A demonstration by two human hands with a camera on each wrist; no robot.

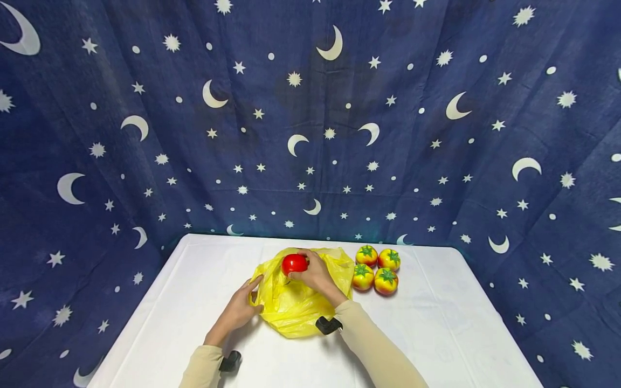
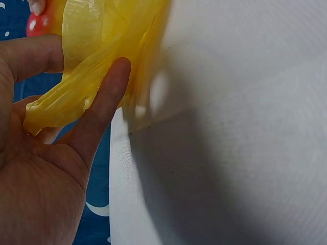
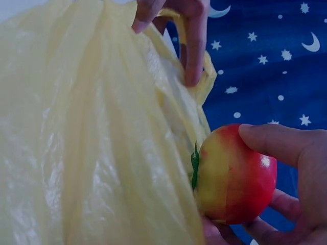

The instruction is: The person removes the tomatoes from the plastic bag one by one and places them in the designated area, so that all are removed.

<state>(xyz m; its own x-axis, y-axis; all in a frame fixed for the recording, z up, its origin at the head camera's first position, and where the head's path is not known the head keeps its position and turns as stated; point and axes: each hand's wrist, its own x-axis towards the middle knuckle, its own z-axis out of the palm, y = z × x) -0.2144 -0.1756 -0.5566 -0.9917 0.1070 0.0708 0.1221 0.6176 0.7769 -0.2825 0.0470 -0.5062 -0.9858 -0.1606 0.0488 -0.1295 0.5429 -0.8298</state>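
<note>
A yellow plastic bag (image 1: 291, 315) lies spread on the white table. My left hand (image 1: 239, 309) holds the left edge of its mouth; in the left wrist view the bag's film (image 2: 84, 38) runs between thumb and fingers. My right hand (image 1: 315, 274) grips a red and yellow tomato (image 1: 293, 264) above the bag's opening. In the right wrist view this tomato (image 3: 237, 176) is turned sideways, its green leafy top against the bag's edge. Part of the bag's inside is hidden by the right hand.
Several similar tomatoes (image 1: 375, 269) stand grouped just right of the bag, green tops up. The white-covered table (image 1: 436, 323) ends in front of a dark blue curtain (image 1: 310, 124) with moons and stars. Each wrist carries a black camera mount (image 1: 328, 325).
</note>
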